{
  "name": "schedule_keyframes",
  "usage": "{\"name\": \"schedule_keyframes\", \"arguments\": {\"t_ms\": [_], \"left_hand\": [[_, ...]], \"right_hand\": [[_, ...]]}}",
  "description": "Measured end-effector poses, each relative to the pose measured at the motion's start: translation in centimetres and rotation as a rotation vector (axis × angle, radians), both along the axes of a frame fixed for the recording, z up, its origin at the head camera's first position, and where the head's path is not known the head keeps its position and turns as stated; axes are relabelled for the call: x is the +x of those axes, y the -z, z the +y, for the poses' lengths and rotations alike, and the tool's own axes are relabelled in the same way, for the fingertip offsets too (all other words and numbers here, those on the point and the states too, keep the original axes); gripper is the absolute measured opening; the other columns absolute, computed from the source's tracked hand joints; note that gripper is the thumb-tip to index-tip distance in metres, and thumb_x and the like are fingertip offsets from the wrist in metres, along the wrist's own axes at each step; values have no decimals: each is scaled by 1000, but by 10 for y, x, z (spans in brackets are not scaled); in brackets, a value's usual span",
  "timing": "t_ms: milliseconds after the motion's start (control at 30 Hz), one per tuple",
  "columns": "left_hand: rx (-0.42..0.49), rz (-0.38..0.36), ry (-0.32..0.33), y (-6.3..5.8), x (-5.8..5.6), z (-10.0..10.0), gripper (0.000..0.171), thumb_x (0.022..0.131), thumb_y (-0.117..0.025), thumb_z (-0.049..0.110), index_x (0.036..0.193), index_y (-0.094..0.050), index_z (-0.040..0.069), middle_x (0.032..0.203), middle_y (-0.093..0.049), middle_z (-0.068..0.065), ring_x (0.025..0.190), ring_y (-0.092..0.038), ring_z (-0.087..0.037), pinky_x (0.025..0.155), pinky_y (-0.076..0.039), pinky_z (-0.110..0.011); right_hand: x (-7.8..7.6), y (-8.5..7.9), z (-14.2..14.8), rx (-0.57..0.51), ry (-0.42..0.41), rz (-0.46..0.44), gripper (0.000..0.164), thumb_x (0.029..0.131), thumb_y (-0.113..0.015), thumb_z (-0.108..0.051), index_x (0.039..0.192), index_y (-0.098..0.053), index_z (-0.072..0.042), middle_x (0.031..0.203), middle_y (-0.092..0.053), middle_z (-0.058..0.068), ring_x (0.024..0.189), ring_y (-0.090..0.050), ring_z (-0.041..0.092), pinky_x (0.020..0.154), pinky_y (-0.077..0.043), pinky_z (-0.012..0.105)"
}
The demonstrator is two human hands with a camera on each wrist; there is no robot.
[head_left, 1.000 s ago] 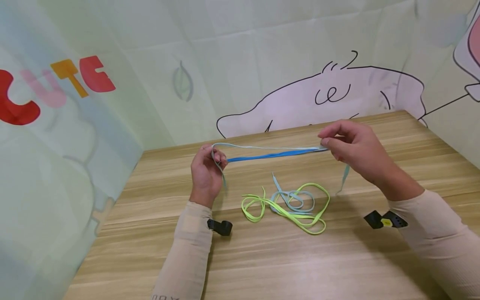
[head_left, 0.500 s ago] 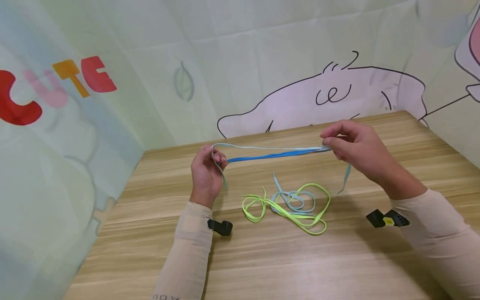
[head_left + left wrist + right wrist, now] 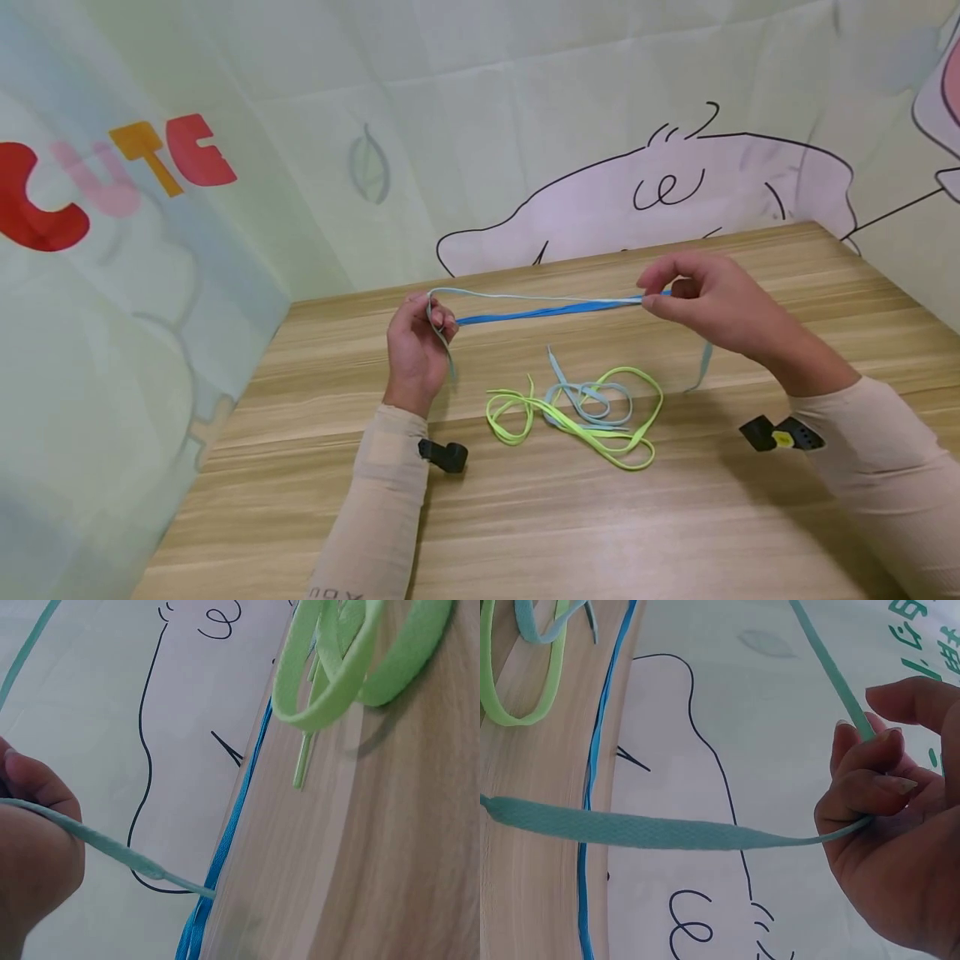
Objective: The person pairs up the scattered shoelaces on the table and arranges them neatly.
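Note:
A pale blue shoelace (image 3: 510, 295) is stretched between my two raised hands. My left hand (image 3: 416, 358) holds one end with curled fingers, and a short tail of the lace (image 3: 112, 847) hangs past the hand. At the other end, the curled fingers of my right hand (image 3: 731, 308) grip the lace, while thumb and index finger stand apart in the right wrist view. Its flat tail (image 3: 652, 832) hangs down from that hand. Just below runs a bundle of bright blue laces (image 3: 547, 311), apart from the right hand in the right wrist view; its ends are hidden.
On the wooden table (image 3: 525, 533) lies a loosely looped yellow-green lace (image 3: 551, 412). A second pale blue lace (image 3: 558, 375) is tangled with it, between my forearms. A printed cloth (image 3: 315, 92) with letters and line drawings stands behind and to the left of the table.
My right hand has shifted slightly right and its thumb and index finger have parted, showing blue lace in the gap. The left hand stays nearly still; the table laces have not moved.

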State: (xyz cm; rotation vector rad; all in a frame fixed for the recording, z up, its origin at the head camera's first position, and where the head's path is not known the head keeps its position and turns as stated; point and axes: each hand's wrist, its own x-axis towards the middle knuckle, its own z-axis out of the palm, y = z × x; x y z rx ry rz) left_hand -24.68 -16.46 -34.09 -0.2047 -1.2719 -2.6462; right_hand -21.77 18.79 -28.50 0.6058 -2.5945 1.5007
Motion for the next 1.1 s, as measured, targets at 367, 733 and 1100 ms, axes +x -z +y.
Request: {"name": "schedule_keyframes", "arguments": {"t_ms": [367, 733, 1100], "left_hand": [[7, -7, -3, 1, -2, -1, 22, 99, -41, 13, 81, -54, 11, 62, -48, 3, 65, -50, -12, 63, -43, -22], [23, -10, 3, 1, -1, 0, 25, 100, -41, 13, 79, -55, 12, 62, -48, 3, 65, -50, -12, 63, -44, -22], [3, -36, -18, 2, 0, -3, 23, 100, -43, 14, 80, -54, 11, 63, -49, 3, 63, -52, -13, 62, -42, -23]], "right_hand": [[-5, 2, 5, 133, -45, 8, 16, 93, -71, -16, 108, -67, -11, 97, -64, 8, 75, -61, 20, 64, -47, 30], [-9, 5, 7, 157, -27, 18, 15, 93, -71, -14, 107, -67, -9, 96, -62, 9, 71, -57, 19, 60, -45, 29], [-10, 10, 6, 182, -4, 33, 13, 92, -72, -14, 104, -67, -9, 92, -61, 9, 69, -54, 21, 58, -45, 29]]}}
